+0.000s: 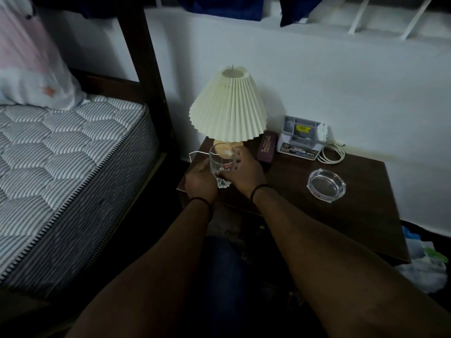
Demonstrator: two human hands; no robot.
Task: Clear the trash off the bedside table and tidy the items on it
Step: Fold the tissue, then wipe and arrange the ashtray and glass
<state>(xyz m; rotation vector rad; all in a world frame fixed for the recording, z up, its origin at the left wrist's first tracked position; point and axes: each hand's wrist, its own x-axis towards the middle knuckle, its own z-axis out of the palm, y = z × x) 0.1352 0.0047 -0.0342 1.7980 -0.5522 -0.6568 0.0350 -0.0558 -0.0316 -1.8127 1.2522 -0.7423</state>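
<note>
A clear drinking glass (223, 161) stands upright at the left front of the dark wooden bedside table (341, 215), just in front of the lamp base. My left hand (201, 181) grips its left side and my right hand (244, 173) grips its right side. A small crumpled clear wrapper (224, 183) shows below the glass between my hands. Which hand holds the wrapper I cannot tell. A lamp with a pleated cream shade (228, 108) stands behind the glass.
A dark red case (267, 149) lies right of the lamp. A grey organiser box (301, 137) and a coiled white cable (332, 152) sit at the back. A glass ashtray (326, 185) rests mid-table. The striped mattress (61, 167) is left; bags lie on the floor at right (424, 264).
</note>
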